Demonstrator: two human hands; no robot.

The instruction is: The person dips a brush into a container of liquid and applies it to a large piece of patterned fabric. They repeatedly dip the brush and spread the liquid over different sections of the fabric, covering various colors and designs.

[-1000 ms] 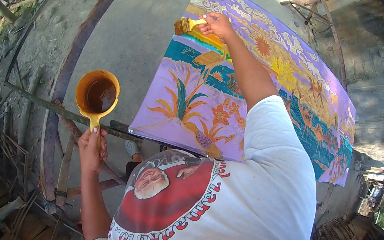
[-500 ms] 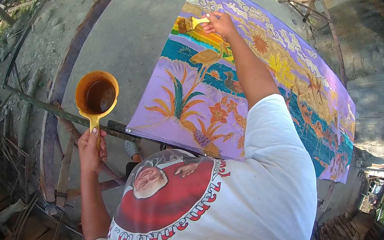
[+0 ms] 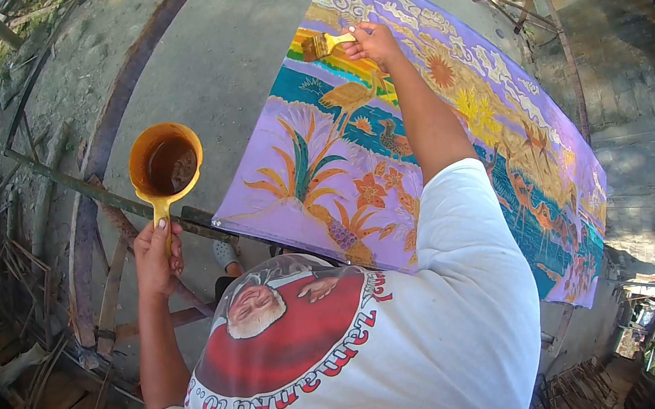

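Note:
A yellow dipper (image 3: 140, 169) with brown liquid in its bowl is held upright at the left, my left hand (image 3: 156, 258) wrapped round its handle. At the upper middle my right hand (image 3: 374, 44) grips the yellow handle of a wide paintbrush (image 3: 315, 46). Its brown bristles lie at the left edge of a stretched, painted cloth (image 3: 259, 193), over the rainbow stripes. The cloth is purple and teal, with orange plants, birds and a sun. Whether the bristles press on the cloth is hard to tell.
Wooden poles (image 3: 119, 202) frame the left side, with sticks and branches beyond them. A wooden stand (image 3: 522, 10) is at the upper right. Grey ground (image 3: 238, 41) lies behind the cloth. A shoe (image 3: 225, 256) shows below the cloth's lower left corner.
The brush and my right hand have shifted very slightly, the bristles a little lower. The cloth's left edge appears slightly further left. The dipper is nearly unmoved.

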